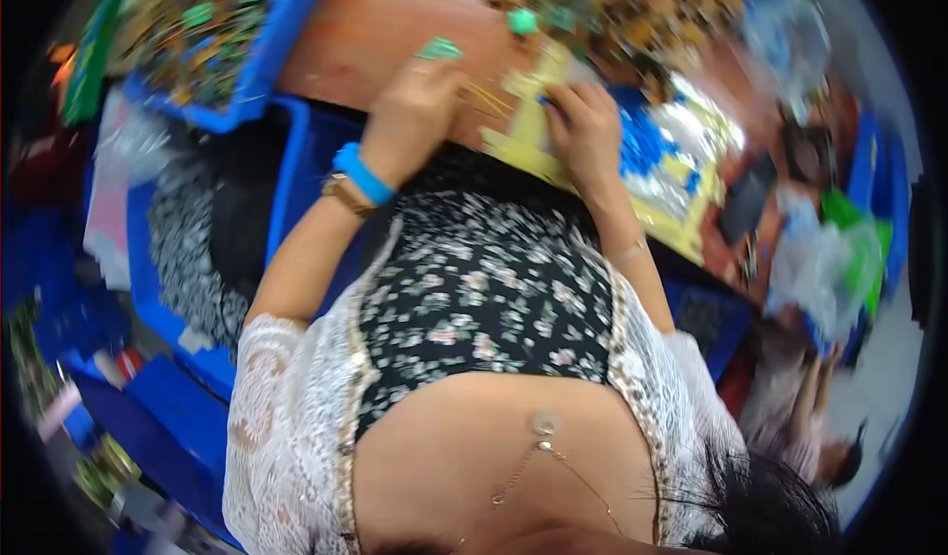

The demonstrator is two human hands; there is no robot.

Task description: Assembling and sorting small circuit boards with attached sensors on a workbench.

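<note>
Viewed from above, we see two bare hands at the near edge of a reddish-brown worktop (341,37). The left hand (420,106) has its fingers curled, with a green piece (439,49) at its fingertips; we cannot tell, through the blur, whether it is gripped. Thin yellow strands (488,99) lie between the two hands. The right hand (588,125) has bent fingers over a pale yellow sheet (523,150), a small blue piece (544,100) lying at their tips; whether these are pinched on it we likewise cannot tell. To the right of this hand we find blue pieces (644,145) beside crumpled clear plastic (676,195). Beyond the hands lies a heap of small brown and green parts (647,7), with a round green piece (522,22) at its near left edge. At upper left, we note a blue bin (259,76) filled with mixed parts.
</note>
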